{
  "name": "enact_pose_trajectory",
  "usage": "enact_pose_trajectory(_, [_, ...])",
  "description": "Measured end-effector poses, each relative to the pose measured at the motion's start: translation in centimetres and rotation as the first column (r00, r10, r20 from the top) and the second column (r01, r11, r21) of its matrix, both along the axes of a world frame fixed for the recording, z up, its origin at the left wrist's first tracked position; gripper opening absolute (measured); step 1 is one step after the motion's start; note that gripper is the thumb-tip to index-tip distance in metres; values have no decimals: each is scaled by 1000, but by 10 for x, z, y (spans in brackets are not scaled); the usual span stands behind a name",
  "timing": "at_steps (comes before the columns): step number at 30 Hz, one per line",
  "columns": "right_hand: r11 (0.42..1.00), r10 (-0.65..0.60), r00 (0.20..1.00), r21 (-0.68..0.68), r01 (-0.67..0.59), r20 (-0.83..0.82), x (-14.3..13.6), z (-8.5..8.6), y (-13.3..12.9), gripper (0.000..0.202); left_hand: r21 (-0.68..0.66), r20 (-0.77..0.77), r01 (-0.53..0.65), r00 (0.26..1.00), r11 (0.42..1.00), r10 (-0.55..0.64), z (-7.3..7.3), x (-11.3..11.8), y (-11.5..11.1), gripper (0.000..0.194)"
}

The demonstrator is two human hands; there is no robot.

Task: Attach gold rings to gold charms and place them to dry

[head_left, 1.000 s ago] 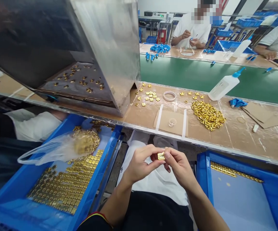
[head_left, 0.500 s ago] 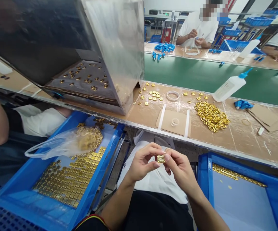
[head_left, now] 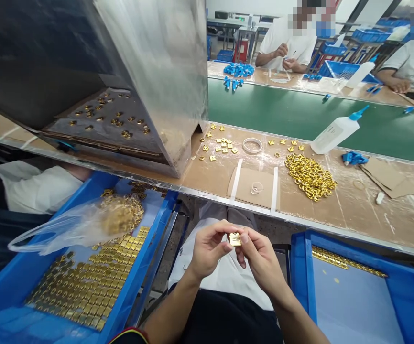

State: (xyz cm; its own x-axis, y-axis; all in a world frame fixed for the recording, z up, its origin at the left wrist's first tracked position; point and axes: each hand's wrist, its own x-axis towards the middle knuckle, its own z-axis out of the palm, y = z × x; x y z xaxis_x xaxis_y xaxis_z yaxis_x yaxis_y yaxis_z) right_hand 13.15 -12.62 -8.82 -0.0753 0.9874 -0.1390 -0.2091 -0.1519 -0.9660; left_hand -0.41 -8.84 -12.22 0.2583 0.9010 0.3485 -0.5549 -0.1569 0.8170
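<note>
Gold square piece (head_left: 234, 239) clamped in right hand (head_left: 260, 258); left hand (head_left: 206, 249) part-curled, touching it, cannot tell if gripping.

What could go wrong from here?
The small gold piece, held between the left hand and right hand, could slip and drop. The pile of gold rings lies loose on the bench, so a bump might scatter it. The plastic bag might disturb the rows of gold pieces beside it if tugged.
</note>
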Motion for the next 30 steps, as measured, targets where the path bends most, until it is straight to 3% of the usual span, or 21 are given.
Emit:
enact_pose_trajectory(8, [1000,14,1000,18,-14,-6,-4,1,8,48,-24,-32,-19,999,1000,18,1,-5,17,26])
enact_pose_trajectory(13, [1000,2,999,-15,-1,33,-6,3,19,49,-173,70,53,997,984,-41,-6,-2,25,28])
enact_pose_trajectory(19, [994,-31,995,-97,40,95,-6,-7,33,54,-444,223,186,970,877,-92,-17,6,33,32])
enact_pose_trajectory(25, [995,-25,993,-91,36,117,-11,-9,47,57,-542,308,271,945,796,-112,-14,3,43,35])
enact_pose_trajectory(30, [995,-14,995,-99,24,96,-21,-16,57,59,-526,224,167,973,834,-54,-13,-8,51,39])
